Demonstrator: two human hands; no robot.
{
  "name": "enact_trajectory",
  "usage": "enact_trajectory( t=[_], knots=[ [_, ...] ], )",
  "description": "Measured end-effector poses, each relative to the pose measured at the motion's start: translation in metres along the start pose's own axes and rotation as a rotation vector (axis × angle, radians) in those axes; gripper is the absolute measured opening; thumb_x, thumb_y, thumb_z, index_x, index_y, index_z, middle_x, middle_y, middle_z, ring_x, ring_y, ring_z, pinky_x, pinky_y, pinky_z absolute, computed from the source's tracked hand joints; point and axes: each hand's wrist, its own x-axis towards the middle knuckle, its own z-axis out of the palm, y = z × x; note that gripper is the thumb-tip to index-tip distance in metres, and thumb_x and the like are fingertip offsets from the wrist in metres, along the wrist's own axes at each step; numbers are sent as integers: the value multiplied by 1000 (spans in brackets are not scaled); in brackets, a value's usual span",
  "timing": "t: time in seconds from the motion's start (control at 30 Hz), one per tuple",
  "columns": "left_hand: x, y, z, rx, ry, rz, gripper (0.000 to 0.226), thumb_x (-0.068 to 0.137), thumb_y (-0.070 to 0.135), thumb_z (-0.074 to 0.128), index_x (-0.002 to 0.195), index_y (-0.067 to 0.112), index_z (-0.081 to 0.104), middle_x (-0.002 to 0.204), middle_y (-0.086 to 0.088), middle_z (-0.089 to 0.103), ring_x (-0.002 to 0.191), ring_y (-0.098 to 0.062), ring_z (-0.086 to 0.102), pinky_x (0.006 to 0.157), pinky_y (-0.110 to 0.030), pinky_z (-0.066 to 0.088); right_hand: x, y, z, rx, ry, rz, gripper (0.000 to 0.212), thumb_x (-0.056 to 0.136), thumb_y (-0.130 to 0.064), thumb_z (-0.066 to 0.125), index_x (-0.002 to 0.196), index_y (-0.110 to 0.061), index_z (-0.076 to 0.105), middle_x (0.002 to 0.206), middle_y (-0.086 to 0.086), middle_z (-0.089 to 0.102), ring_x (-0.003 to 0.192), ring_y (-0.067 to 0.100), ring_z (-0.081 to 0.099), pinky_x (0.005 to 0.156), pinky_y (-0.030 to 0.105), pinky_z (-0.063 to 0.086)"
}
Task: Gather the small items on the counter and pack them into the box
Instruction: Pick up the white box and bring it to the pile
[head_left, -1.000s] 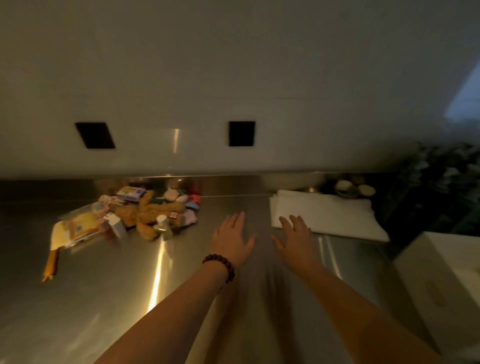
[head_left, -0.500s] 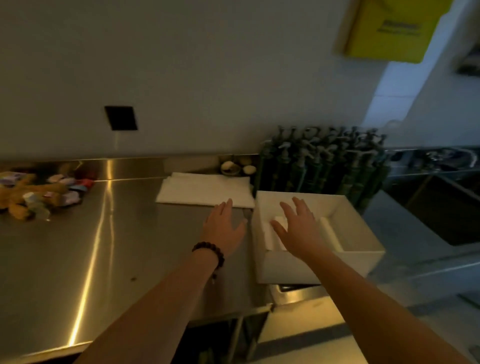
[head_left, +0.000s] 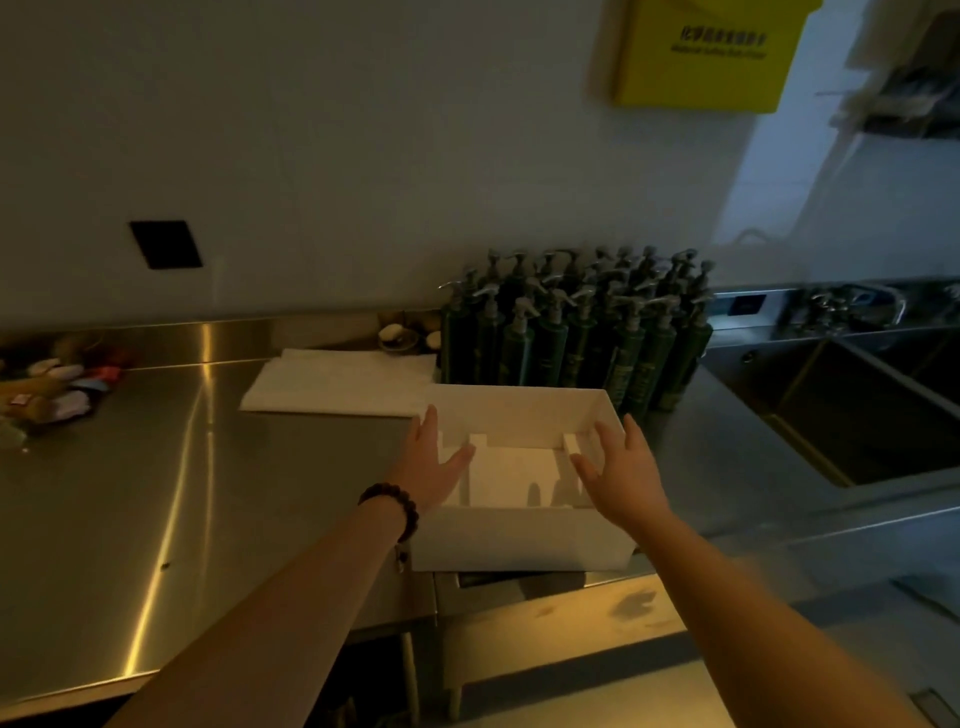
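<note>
Far left edge of the frame, mid-height: small items (head_left: 49, 387) heaped on the steel counter (head_left: 156, 493), against the back splash; individual pieces too dim and blurred to identify. Upper left: black square plate (head_left: 166, 244) on the wall. Centre, toward the back: flat white sheet (head_left: 337, 387) lying on the counter, just left of the box. Lower centre: left hand (head_left: 428, 465), dark beaded bracelet (head_left: 396, 506) at the wrist, fingers spread and straight, palm facing the left wall of the box, gripping nothing; contact with the wall not discernible. Centre right: white box (head_left: 519, 540), open top, white insert inside, standing at the counter's right end, well apart from the items. Directly behind: cluster of dark green pump bottles (head_left: 571, 332), upright. Right of centre: right hand (head_left: 623, 467), fingers spread, over the box's right wall, holding nothing. Upper right: yellow wall holder (head_left: 701, 52). Far right: steel sink (head_left: 857, 405).
</note>
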Motion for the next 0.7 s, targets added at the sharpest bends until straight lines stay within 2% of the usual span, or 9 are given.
enact_trajectory(
  t=[0.07, 0.2, 0.27, 0.37, 0.43, 0.53, 0.6, 0.7],
  knots=[
    [10, -1, 0, -15, -9, -6, 86, 89, 52, 50, 148, 26, -6, 157, -1, -9, 143, -21, 10, 113, -41, 17, 12, 9, 2, 35, -29, 36, 73, 91, -54, 47, 150, -33, 10, 161, 6, 0, 145, 32, 14, 114, 56, 24],
    [27, -9, -1, -30, -5, -8, 89, 88, 50, 54, 149, 22, -6, 158, -2, -5, 143, -20, 6, 114, -39, 14, 41, 20, 1, 110, -190, 88, 92, 86, -52, 58, 147, -43, -11, 160, 4, -10, 139, 34, 32, 108, 51, 33],
    [34, -16, -1, -42, -15, -14, 93, 86, 51, 56, 149, 21, -6, 158, -1, 1, 142, -19, 11, 113, -37, 17, 51, 25, 1, 193, -225, 59, 97, 83, -44, 66, 147, -44, -7, 160, 5, 7, 140, 30, 30, 110, 49, 30],
    [40, -22, 0, -107, -35, -17, 95, 84, 52, 59, 149, 25, -6, 157, 3, 8, 140, -17, 19, 111, -35, 23, 55, 36, 5, 330, -224, 80, 96, 80, -39, 70, 145, -47, -1, 149, 7, 37, 133, 28, 40, 105, 48, 35],
    [44, -24, 1, -143, -35, -10, 93, 85, 50, 58, 149, 27, -6, 157, 3, 9, 140, -16, 19, 111, -33, 22, 58, 40, 9, 351, -240, 138, 96, 82, -38, 69, 146, -45, -2, 146, 9, 42, 131, 30, 42, 105, 49, 35],
    [46, -25, 3, -196, -19, -22, 90, 86, 48, 58, 148, 29, -4, 156, 5, 13, 139, -15, 20, 109, -31, 21, 62, 46, 12, 405, -244, 132, 86, 84, -32, 68, 140, -52, 6, 144, 6, 44, 130, 29, 43, 105, 48, 35],
    [45, -25, 3, -250, -16, -42, 87, 87, 45, 59, 148, 33, -2, 155, 7, 16, 138, -13, 21, 108, -32, 23, 63, 50, 11, 470, -260, 125, 86, 84, -27, 68, 146, -46, 11, 142, 4, 45, 128, 25, 44, 104, 46, 35],
    [45, -24, 3, -292, -10, -74, 83, 88, 42, 58, 148, 36, 0, 153, 6, 20, 136, -12, 23, 104, -27, 23, 63, 51, 9, 543, -280, 73, 81, 83, -23, 69, 136, -56, 17, 123, -14, 49, 116, 15, 46, 95, 39, 36]
  ],
)
